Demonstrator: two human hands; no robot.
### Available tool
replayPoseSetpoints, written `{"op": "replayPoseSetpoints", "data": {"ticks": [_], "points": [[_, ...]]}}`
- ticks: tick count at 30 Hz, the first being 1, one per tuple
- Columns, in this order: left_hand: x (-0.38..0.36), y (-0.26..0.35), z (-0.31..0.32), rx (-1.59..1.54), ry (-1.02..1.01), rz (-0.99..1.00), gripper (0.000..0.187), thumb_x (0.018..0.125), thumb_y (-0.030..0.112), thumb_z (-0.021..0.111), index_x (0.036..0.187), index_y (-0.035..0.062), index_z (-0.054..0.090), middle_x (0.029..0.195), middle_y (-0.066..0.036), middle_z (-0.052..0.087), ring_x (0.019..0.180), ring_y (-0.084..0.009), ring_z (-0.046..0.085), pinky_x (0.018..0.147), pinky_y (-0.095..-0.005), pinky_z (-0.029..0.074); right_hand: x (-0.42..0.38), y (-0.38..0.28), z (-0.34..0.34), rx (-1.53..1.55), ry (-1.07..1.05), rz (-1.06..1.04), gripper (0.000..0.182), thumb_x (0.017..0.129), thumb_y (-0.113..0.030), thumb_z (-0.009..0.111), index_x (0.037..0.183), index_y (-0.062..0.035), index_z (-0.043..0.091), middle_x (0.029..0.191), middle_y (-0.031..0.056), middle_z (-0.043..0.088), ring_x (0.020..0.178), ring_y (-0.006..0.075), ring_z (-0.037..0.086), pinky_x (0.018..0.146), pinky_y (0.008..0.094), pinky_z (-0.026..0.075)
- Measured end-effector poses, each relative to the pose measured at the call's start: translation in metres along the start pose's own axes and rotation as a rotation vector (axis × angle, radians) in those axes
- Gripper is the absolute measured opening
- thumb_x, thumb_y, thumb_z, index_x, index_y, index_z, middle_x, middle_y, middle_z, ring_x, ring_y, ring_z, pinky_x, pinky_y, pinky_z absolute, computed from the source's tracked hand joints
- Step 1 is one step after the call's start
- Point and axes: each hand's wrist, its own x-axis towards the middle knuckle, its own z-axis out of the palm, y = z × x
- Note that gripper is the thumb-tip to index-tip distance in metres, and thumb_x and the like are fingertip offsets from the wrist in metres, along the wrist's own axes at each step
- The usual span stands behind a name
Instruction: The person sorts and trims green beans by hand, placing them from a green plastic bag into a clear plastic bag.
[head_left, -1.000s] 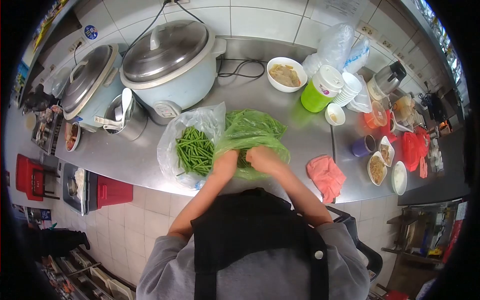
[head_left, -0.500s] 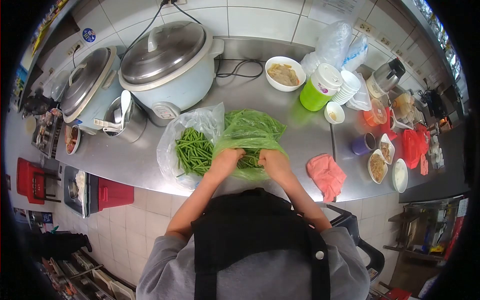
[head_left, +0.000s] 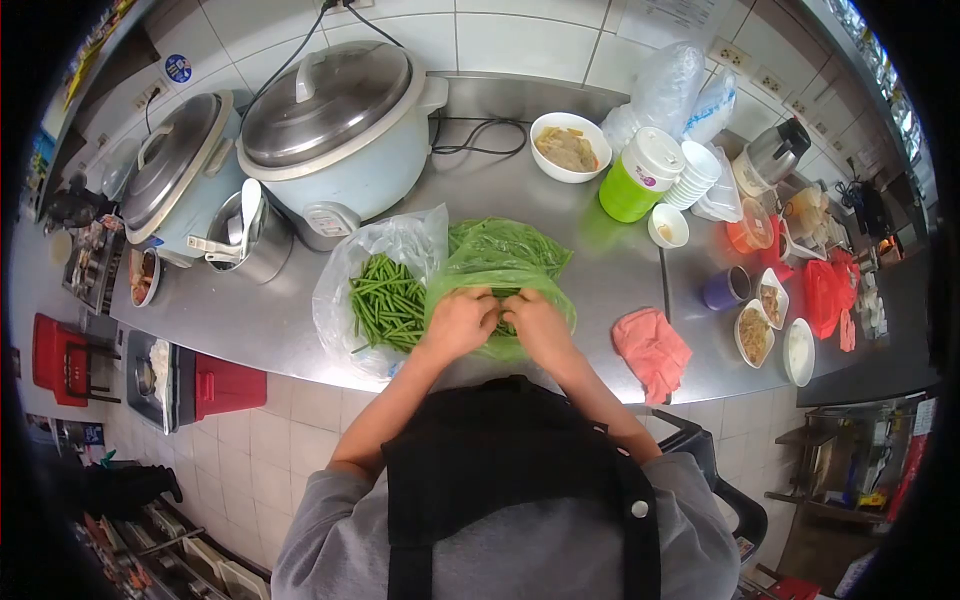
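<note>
Our left hand (head_left: 460, 322) and right hand (head_left: 535, 325) are closed together, pinching green beans (head_left: 503, 300) inside the green bag (head_left: 510, 255) at the counter (head_left: 560, 215) edge. Just left, a clear bag (head_left: 345, 285) holds more loose beans (head_left: 385, 300).

Counted items on the worktop (head_left: 560, 190): two hands, the left hand (head_left: 462, 320) and the right hand (head_left: 537, 325); two bags of green beans, one clear bag (head_left: 375, 290) and one green bag (head_left: 510, 255); two rice cookers, a large one (head_left: 335, 130) and a smaller one (head_left: 180, 170); one metal pot (head_left: 250, 235); one green cup with a lid (head_left: 640, 175); one pink cloth (head_left: 652, 350); one stack of white cups (head_left: 697, 178); one purple cup (head_left: 725, 290).
</note>
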Motion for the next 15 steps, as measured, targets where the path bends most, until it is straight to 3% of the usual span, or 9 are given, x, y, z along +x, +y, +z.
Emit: {"op": "replayPoseSetpoints", "data": {"ticks": [1,3,4,5,7,8,11,15], "points": [[0.000,0.002,0.000,0.002,0.001,-0.001,0.015,0.080,0.015,0.066,0.091,0.0063,0.071,0.091,-0.012,0.066,0.080,-0.0335,0.064,0.072,-0.0414,0.052,0.000,0.007,0.009,0.032,-0.060,0.022,0.018,0.083,-0.009,0.068,0.098,0.0000,0.069,0.089,0.0182,0.068,0.074,0.0383,0.065,0.071,0.0445,0.053],[-0.001,0.004,0.000,-0.400,0.070,-0.302,0.015,0.085,0.011,0.065,0.097,0.0058,0.073,0.094,-0.009,0.069,0.080,-0.0253,0.066,0.076,-0.0340,0.052,0.002,0.011,0.012,0.067,-0.125,0.038,0.020,0.084,-0.008,0.067,0.102,0.0000,0.069,0.090,0.0165,0.069,0.072,0.0340,0.067,0.068,0.0411,0.054],[-0.002,-0.003,0.005,-0.398,0.072,-0.305,0.015,0.085,0.011,0.065,0.097,0.0058,0.073,0.094,-0.009,0.069,0.080,-0.0253,0.066,0.076,-0.0340,0.052,0.007,0.005,0.003,0.347,-0.150,0.239,0.019,0.087,-0.007,0.066,0.104,0.0006,0.068,0.090,0.0153,0.069,0.072,0.0293,0.068,0.067,0.0378,0.055],[-0.004,-0.014,0.015,-0.647,0.048,-0.373,0.016,0.089,0.010,0.064,0.101,0.0039,0.072,0.098,-0.009,0.070,0.083,-0.0208,0.067,0.080,-0.0313,0.051,0.010,-0.001,-0.004,0.625,-0.172,0.444,0.018,0.089,-0.005,0.064,0.106,0.0013,0.067,0.091,0.0140,0.069,0.071,0.0246,0.069,0.066,0.0346,0.056],[-0.006,-0.023,0.015,-0.993,-0.106,-0.425,0.022,0.098,0.013,0.057,0.107,-0.0026,0.070,0.106,-0.008,0.071,0.094,-0.0131,0.065,0.089,-0.0285,0.050,0.015,-0.006,-0.011,0.744,-0.071,0.458,0.016,0.091,-0.004,0.062,0.104,0.0032,0.066,0.092,0.0127,0.070,0.073,0.0207,0.069,0.067,0.0316,0.057],[-0.008,-0.024,0.018,-0.995,-0.108,-0.424,0.022,0.098,0.013,0.057,0.107,-0.0026,0.070,0.106,-0.008,0.071,0.094,-0.0131,0.065,0.089,-0.0285,0.050,0.017,-0.006,-0.014,0.861,0.035,0.467,0.014,0.094,-0.004,0.060,0.103,0.0050,0.066,0.093,0.0113,0.071,0.076,0.0169,0.070,0.067,0.0286,0.058],[-0.011,-0.015,0.014,-1.110,-0.169,-0.430,0.023,0.098,0.015,0.057,0.108,-0.0024,0.069,0.104,-0.008,0.071,0.096,-0.0147,0.064,0.092,-0.0300,0.049,0.022,-0.006,-0.018,0.864,0.142,0.457,0.014,0.095,-0.004,0.059,0.102,0.0065,0.066,0.097,0.0111,0.071,0.079,0.0167,0.071,0.071,0.0283,0.059],[-0.008,-0.006,0.008,-1.092,-0.193,-0.461,0.023,0.098,0.017,0.058,0.103,-0.0023,0.069,0.102,-0.007,0.070,0.095,-0.0143,0.064,0.092,-0.0299,0.048,0.024,-0.007,-0.022,0.822,0.120,0.462,0.014,0.094,-0.003,0.060,0.103,0.0062,0.066,0.097,0.0112,0.071,0.078,0.0170,0.071,0.070,0.0282,0.059]]}}
